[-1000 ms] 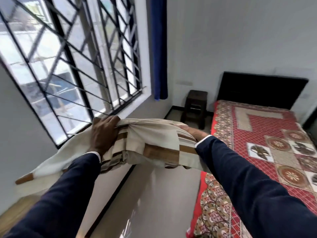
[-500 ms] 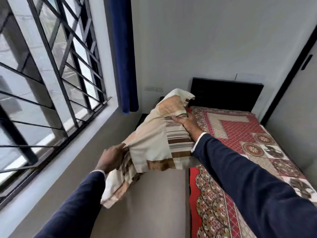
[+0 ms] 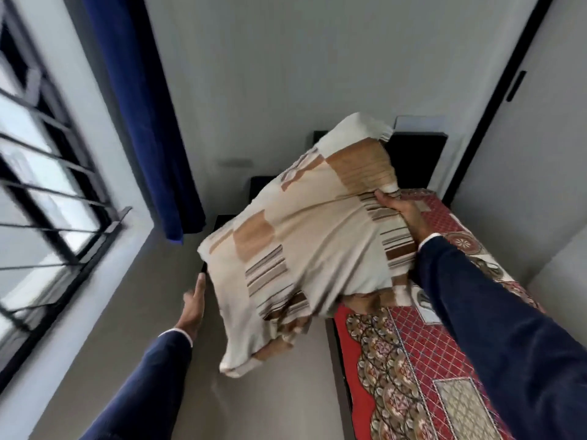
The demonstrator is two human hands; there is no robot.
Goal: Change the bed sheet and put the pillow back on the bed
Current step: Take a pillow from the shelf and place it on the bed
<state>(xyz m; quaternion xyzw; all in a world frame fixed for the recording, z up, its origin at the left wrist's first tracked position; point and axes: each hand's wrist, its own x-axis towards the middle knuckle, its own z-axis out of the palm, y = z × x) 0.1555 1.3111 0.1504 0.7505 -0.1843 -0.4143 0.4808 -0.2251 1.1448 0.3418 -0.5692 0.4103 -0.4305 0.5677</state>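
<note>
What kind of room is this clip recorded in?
Most likely a small bedroom: a bed with a red patterned sheet and dark headboard, a beige-and-brown patchwork pillow, and a blue curtain.

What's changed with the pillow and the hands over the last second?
The pillow has swung from by the window toward the bed, its far end now raised near the headboard. The left hand has let go and is open beside it; a second ago it gripped the cover. The right hand still grips the pillow. The red patterned sheet stays spread on the bed.
</note>
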